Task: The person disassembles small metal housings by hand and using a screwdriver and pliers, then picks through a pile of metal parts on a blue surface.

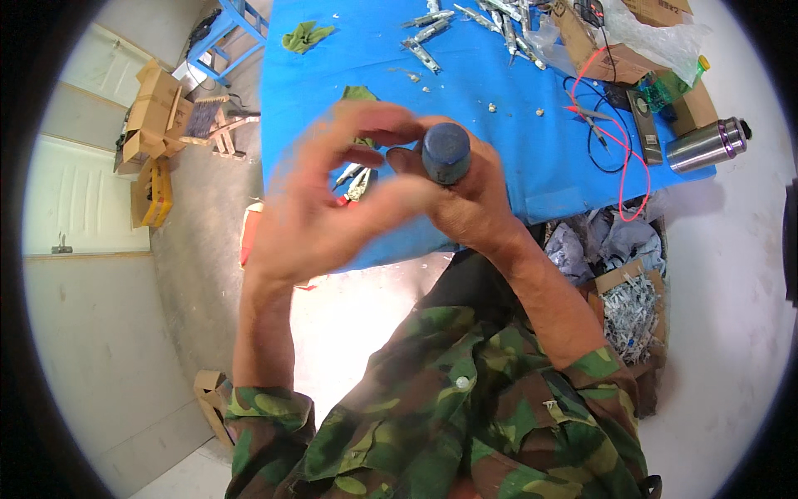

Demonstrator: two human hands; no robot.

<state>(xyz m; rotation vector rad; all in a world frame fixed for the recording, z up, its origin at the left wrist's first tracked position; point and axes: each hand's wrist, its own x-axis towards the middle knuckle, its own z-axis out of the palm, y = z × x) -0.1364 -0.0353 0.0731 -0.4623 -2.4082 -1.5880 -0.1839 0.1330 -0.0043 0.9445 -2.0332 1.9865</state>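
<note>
from my remote seat i start at the left, where cardboard boxes (154,108) sit piled on the floor by the wall, well apart from the work. next comes my left hand (332,204), raised in front of the blue table (499,166); it is blurred, its fingers spread and curled in toward the object, and i cannot tell whether they actually touch it or only hover beside it. just right of it is the dark blue cylinder (446,153), seen end-on, held up above the table's near edge. my right hand (474,200) is wrapped around it from below and behind, gripping it firmly.

to do this handling well, i judge the right hand should keep the cylinder steady and upright while the left works on the top, with fingertips rather than the palm, so the end stays visible to me. i would keep both hands over the table, so that anything loose lands on the cloth and not on the floor.

under the hands lie pliers with red handles (353,185). farther right, metal clips (465,29) are scattered, red and black test leads (611,125) trail over the table, and a steel flask (706,144) lies at the far right edge.
</note>
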